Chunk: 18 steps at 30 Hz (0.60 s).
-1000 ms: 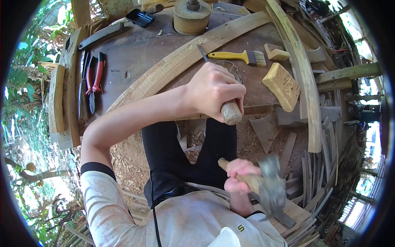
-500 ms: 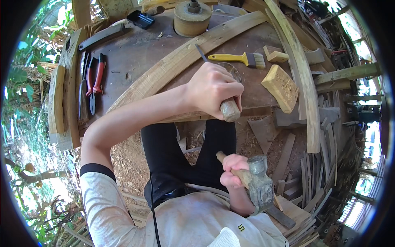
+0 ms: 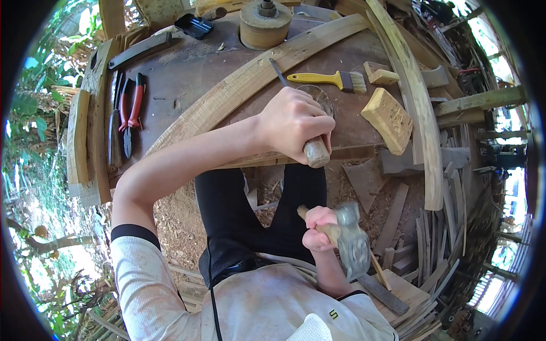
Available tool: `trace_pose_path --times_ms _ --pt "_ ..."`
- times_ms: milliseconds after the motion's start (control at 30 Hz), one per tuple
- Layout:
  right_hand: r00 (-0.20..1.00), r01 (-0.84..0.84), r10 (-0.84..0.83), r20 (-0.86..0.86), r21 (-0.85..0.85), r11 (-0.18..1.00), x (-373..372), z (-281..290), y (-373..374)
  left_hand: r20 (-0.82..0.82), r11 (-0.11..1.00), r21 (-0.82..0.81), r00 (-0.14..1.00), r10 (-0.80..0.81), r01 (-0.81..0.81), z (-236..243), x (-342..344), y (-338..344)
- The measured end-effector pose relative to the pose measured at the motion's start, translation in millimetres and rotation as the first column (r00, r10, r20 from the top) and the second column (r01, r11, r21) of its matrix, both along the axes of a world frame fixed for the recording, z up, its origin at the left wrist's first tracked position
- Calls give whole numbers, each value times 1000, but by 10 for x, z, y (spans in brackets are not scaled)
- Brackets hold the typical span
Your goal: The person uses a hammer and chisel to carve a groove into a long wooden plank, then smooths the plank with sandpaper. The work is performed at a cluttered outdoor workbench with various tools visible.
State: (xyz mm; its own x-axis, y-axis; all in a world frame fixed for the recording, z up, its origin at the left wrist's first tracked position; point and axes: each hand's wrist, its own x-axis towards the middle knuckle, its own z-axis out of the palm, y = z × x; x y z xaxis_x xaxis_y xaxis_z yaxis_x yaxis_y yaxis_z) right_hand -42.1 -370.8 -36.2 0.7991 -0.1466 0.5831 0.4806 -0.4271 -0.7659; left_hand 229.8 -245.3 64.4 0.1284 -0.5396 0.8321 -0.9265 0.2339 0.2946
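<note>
1. I am judging the work to be underway rather than finished: both my hands are holding tools, and a curved board (image 3: 227,98) is lying across the surface (image 3: 165,77) beneath the left one.
2. What is done is showing only partly: I am seeing no clear fresh cut on the board, and my own fist and forearm are covering part of that area.
3. What is left I am judging to be more work with these two tools, the hammer (image 3: 354,250) being well apart from the handle butt; how much, I cannot tell.
4. My left fingers (image 3: 320,126) are wrapping tightly around the wooden handle of a chisel-like tool (image 3: 316,153), closed into a fist.
5. Its butt is sticking out on my side of those fingers, and its narrow blade is reaching past the far side, over the curved board; whether the tip is touching wood, I cannot tell.
6. My right fingers (image 3: 320,216) are curling around the hammer's handle, near my lap, with the blurred head lying just right of them.
7. A yellow-handled brush (image 3: 318,78) is resting just beyond my left fist.
</note>
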Motion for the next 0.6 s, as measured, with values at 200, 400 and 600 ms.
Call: trace_pose_path --times_ms 200,400,600 --pt "998 39 -37 -44 47 998 -37 -70 60 27 999 50 1000 13 -14 -70 16 6" --pt "997 25 -14 -73 152 988 18 -38 34 36 997 73 999 6 -9 -155 2 -18" --pt "1000 -9 3 21 254 967 29 -40 93 82 990 139 997 -2 -10 -211 13 -4"
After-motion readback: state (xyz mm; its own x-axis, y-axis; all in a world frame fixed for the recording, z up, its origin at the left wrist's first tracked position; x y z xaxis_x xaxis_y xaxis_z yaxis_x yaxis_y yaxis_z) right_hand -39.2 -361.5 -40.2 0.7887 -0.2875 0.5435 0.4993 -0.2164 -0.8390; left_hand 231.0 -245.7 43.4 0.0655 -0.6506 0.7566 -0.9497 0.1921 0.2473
